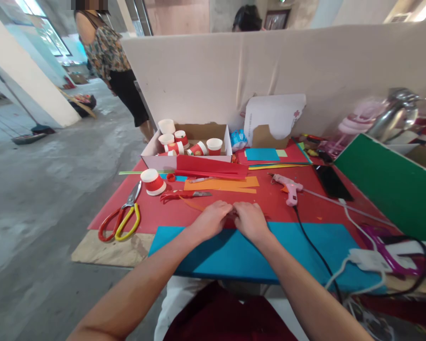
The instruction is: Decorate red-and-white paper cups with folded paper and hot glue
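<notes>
My left hand (213, 219) and my right hand (249, 219) meet over the near part of the table, fingers bent and pinched together. An orange paper strip (191, 204) trails out to the left from my left hand's fingers. What lies between the fingertips of my right hand is hidden. Just beyond my hands are red-handled scissors (184, 194) and flat orange paper strips (220, 184). A red-and-white paper cup (153, 182) stands upside down to the left. Large scissors (125, 213) with one red and one yellow handle lie near it. A pink glue gun (287, 187) rests on the right.
A blue board (305, 241) lies under my forearms. Behind are a cardboard box (159, 162) of paper cups and folded red paper (209, 168). To the right are a phone (332, 182), a green board (386, 175), cables and a power strip (369, 260). A person (110, 61) stands beyond the partition.
</notes>
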The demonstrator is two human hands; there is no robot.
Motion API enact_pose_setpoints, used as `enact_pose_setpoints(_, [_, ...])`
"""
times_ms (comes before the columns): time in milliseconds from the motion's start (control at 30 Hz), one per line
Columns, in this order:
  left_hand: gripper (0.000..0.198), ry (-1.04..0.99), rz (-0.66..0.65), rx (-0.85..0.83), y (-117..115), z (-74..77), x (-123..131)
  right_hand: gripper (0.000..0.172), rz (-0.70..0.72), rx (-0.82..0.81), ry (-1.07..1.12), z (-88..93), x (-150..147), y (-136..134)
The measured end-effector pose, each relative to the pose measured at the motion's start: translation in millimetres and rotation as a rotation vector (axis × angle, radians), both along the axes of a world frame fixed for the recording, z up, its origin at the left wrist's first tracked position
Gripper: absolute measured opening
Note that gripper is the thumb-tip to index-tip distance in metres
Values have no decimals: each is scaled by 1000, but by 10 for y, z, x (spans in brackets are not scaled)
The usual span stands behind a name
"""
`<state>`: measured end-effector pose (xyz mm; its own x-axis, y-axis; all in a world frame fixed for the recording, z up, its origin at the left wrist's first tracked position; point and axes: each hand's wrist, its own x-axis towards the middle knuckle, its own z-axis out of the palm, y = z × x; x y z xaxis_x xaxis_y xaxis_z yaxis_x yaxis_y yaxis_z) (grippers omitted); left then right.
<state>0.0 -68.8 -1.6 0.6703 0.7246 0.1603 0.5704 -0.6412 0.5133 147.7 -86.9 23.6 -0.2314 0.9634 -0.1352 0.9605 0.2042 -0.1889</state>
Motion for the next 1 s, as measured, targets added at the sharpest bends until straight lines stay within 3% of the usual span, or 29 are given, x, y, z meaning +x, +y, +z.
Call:
enact_pose_setpoints(133, [17,-49,4,-44,-3,-69,29,16,45,97,105,-36,232,-33])
enact_pose_setpoints(300, [19,1,12,-36,-22,-48,2,23,-164,392,392,-65,795,-137])
enact_pose_setpoints(400, [24,-16,5,-34,-29,-58,2,23,-200,435,476,-58,984,-189])
enact_pose_setpoints(533, [25,-10,2,-27,-29,-71,8,24,-141,368,508,-51,954,-196])
enact_pose_setpoints(700, [24,7,-14,-2,-28,-57,4,12,-80,275,417,-101,849,-169])
enact_pose_setpoints(1000, [33,102,-57,37,-78,-4,-6,15,-107,267,381,-289,889,-290])
